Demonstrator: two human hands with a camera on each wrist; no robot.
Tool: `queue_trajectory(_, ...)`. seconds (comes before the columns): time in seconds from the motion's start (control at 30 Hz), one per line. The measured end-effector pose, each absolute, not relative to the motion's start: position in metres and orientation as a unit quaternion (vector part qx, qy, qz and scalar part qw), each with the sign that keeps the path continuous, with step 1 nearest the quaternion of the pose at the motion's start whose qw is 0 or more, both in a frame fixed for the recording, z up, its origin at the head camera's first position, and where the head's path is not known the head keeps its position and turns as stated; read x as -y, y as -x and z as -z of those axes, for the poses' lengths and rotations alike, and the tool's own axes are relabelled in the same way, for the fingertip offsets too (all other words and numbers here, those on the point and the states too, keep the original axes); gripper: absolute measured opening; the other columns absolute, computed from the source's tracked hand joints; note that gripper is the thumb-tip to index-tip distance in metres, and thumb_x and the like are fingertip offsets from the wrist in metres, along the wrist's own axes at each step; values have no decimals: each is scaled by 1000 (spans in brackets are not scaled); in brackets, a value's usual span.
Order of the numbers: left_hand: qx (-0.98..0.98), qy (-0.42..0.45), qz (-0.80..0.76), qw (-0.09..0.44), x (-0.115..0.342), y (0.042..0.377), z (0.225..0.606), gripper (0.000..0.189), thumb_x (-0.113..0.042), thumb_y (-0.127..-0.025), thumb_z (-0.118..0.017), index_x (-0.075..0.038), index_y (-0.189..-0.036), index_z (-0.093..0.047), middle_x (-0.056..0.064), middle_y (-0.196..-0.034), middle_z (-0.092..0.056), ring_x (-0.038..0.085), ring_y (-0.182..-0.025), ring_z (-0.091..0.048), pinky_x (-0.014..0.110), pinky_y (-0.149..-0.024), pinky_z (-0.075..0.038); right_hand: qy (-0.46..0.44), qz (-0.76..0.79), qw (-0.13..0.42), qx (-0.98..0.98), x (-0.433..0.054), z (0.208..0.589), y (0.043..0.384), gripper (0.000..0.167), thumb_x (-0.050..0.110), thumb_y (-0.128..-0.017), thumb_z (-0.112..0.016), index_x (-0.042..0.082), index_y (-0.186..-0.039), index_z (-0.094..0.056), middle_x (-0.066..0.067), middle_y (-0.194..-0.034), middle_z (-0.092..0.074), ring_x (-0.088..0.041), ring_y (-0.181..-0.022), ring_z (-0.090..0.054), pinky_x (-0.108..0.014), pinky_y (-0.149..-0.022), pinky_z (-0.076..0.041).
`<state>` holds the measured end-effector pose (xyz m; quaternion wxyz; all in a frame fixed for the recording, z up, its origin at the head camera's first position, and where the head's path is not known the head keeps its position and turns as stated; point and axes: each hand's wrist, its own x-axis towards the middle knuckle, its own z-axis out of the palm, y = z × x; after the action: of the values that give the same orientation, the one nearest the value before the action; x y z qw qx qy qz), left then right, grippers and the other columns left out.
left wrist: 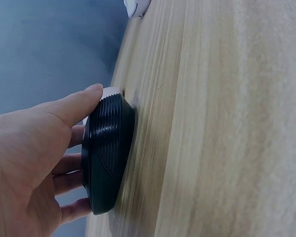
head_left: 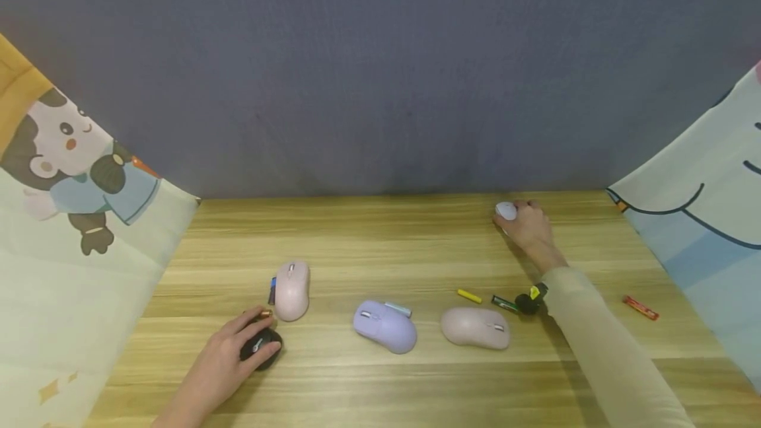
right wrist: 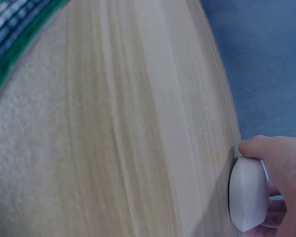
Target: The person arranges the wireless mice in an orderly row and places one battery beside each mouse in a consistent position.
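Observation:
At the front left, my left hand [head_left: 228, 353] grips a black computer mouse [head_left: 261, 347], thumb on one side and fingers on the other. In the left wrist view its ribbed side [left wrist: 108, 128] faces the camera, and its base is at the wooden table. My right hand [head_left: 531, 226] holds a white mouse [head_left: 507, 211] near the table's back edge. The right wrist view shows that white mouse [right wrist: 248, 195] between thumb and fingers, low on the tabletop. A gold-ended battery [head_left: 265, 314] lies by my left fingertips, partly hidden.
Across the wooden table [head_left: 380, 243] lie a pink mouse [head_left: 292, 290] beside a blue-and-black battery [head_left: 272, 290], a purple mouse [head_left: 385, 326] by a pale blue battery [head_left: 398, 309], and a beige mouse [head_left: 475, 327]. Yellow [head_left: 470, 296], green [head_left: 505, 304] and red [head_left: 641, 308] batteries lie rightward.

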<state>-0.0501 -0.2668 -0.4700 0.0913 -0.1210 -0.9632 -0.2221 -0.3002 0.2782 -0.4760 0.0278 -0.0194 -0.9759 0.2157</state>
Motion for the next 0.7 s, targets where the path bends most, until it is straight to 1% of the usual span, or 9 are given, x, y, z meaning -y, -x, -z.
queue_trajectory(0.2, 963, 122, 222, 95, 268, 50, 470, 41, -29, -87, -84, -6, -120, -76, 26, -136, -63, 50, -117, -64, 65, -91, -56, 23, -213, 35, 976, -277, 477, 300, 71, 42, -97, -65, -13, -139, -51, -41, -128, -50, -59, -109, -56, -67, -87, -52)
queue_trajectory(0.47, 964, 129, 214, 86, 281, 45, 471, 42, -31, -87, -83, -7, -120, -76, 25, -136, -64, 50, -117, -64, 65, -92, -56, 42, -210, 42, 976, -269, 481, 278, 68, 41, -97, -64, -14, -136, -53, -41, -124, -51, -60, -106, -57, -67, -84, -52)
queue_trajectory(0.7, 965, 137, 209, 74, 292, 40, 471, 42, -33, -88, -82, -7, -121, -76, 25, -137, -63, 50, -118, -64, 65, -92, -55, 64, -207, 42, 975, -261, 485, 258, 68, 41, -97, -64, -14, -135, -53, -40, -123, -51, -60, -107, -57, -67, -85, -52)
